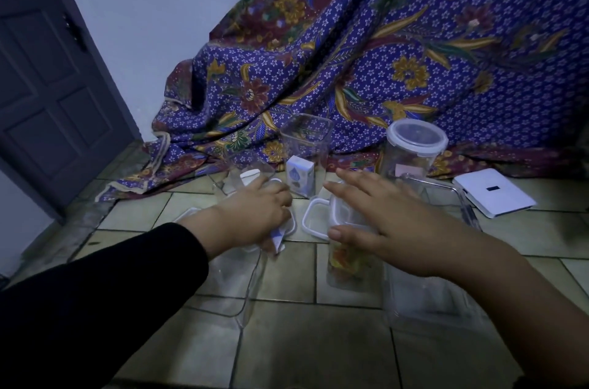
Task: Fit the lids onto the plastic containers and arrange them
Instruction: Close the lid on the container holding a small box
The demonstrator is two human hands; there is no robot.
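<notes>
L hand [255,213] lies palm-down on a white-rimmed lid [291,227], fingers bent down over its far edge, gripping it; the lid sits atop a clear container [236,280] at front-left; a paper slip w/ blue print [278,240] sticks out from under the palm; black sleeve [95,293] covers the forearm.

R hand [395,223] is spread wide, fingers straight & apart, holding nothing; it hovers over a labelled clear container [347,264] w/ orange-green print; thumb [338,234] touches that container's top edge; can't tell if the palm makes contact.

A loose square lid [307,223] lies flat btwn the two hands, just beside the labelled container; a big clear container [430,296] stands under the R forearm.

Further back: a tall square container [306,146], no lid; a small white-blue carton [299,176] in front of it; a round container [414,152] w/ its lid on; a wide clear tub [462,200] near it; a flat white box [494,194] at far right.

All of it sits on a floor of pale tiles [318,341] w/ dark grout; a purple batik cloth [382,54] w/ gold & maroon flowers drapes down behind & spills onto the tiles; dark panelled door [47,70] at left; white wall [143,6] btwn door & cloth; light is dim.
</notes>
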